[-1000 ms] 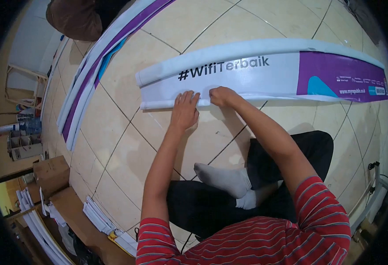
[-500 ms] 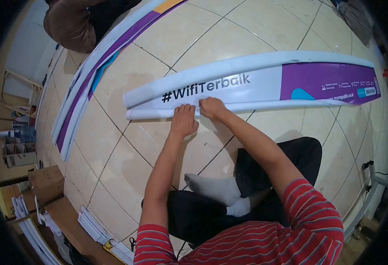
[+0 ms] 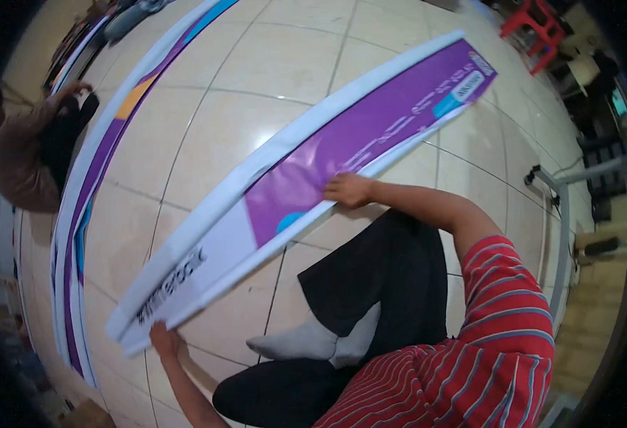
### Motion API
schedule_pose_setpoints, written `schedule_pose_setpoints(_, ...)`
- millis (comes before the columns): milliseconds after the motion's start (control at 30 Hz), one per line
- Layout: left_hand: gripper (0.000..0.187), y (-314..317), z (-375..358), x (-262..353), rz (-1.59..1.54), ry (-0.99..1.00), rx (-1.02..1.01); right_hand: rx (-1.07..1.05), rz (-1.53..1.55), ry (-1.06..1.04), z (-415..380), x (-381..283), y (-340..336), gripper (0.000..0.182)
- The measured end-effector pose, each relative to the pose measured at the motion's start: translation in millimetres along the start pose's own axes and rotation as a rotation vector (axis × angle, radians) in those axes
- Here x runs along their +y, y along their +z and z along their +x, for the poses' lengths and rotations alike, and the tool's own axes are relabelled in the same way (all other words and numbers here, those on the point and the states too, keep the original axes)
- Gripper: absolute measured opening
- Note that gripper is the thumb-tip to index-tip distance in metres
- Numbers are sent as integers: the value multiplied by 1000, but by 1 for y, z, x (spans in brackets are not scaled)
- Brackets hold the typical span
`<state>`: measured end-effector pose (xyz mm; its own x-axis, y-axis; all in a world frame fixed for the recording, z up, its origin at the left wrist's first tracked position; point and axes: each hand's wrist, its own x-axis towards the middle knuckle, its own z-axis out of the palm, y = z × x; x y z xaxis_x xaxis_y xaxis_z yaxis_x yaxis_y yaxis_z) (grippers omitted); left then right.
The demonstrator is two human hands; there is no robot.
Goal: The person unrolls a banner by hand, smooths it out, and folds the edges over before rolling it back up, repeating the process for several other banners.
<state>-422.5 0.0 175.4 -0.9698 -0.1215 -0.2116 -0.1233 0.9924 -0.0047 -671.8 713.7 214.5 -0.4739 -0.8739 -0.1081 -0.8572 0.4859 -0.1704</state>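
A long vinyl banner (image 3: 306, 160) lies slantwise on the floor, with its two long edges rolled inward. Between the rolls show a purple part, a white part with blurred black lettering and a blue patch. Near the lower left end, my left hand (image 3: 165, 341) is closed on the near rolled edge. My right hand (image 3: 350, 190) grips the same edge farther along, its bent fingers over the purple face. The undersides of both hands are hidden.
Another long rolled banner (image 3: 99, 164) lies to the left, beside a seated person (image 3: 28, 160). A red plastic stool (image 3: 532, 30) stands at the back right. A grey metal frame (image 3: 562, 228) is at the right. My crossed legs (image 3: 378, 285) are close to the near edge.
The view has turned to the right. My hands have moved far apart along the near edge, the left toward the lettered end, the right onto the purple part.
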Motion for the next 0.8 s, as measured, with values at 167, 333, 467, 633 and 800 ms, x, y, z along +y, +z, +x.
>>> schedule_pose_setpoints(167, 70, -60, -14, 122, -67, 132, -154, -243, 236, 27, 102, -36, 9, 33)
schedule_pose_setpoints(333, 39, -58, 37, 252, -151, 380, 89, 171, 361, -182, 146, -117, 21, 43)
schedule_pose_setpoints(467, 15, -25, 37, 190, -159, 549, 249, 200, 193, -209, 89, -80, 44, 48)
schedule_pose_setpoints(633, 17, -16, -36, 62, -69, 256, 37, -2, 55, -109, -59, 24, 22, 46)
schedule_pose_setpoints(800, 62, -17, -111, -21, 414, -557, -213, -89, 87, 241, -163, 71, 2, 38)
